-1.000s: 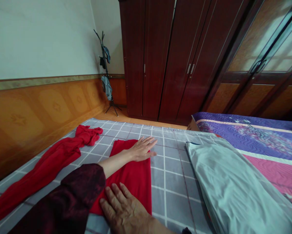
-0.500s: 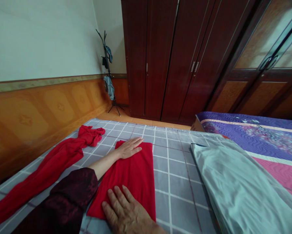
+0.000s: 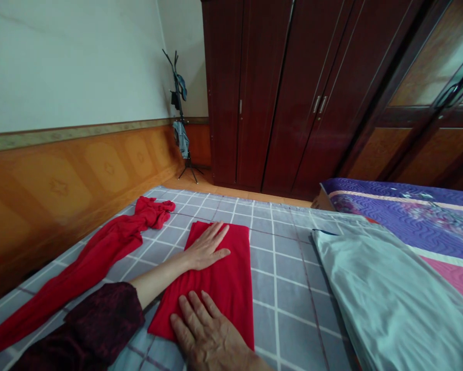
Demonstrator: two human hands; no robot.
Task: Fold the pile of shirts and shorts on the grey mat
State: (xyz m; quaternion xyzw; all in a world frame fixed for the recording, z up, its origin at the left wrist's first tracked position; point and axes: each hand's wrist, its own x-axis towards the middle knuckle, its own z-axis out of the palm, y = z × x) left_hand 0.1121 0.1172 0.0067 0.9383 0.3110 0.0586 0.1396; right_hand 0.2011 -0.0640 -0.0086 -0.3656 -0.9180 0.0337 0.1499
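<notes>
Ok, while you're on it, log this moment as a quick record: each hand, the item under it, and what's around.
left hand: left hand, flat on the far end of a folded red cloth
right hand: right hand, flat, fingers on the cloth's near end
beside: rumpled red fabric to the cloth's left, on a grey checked bedsheet
rest: pale folded bedding, purple patterned quilt, dark red wardrobe, coat stand with clothes
</notes>
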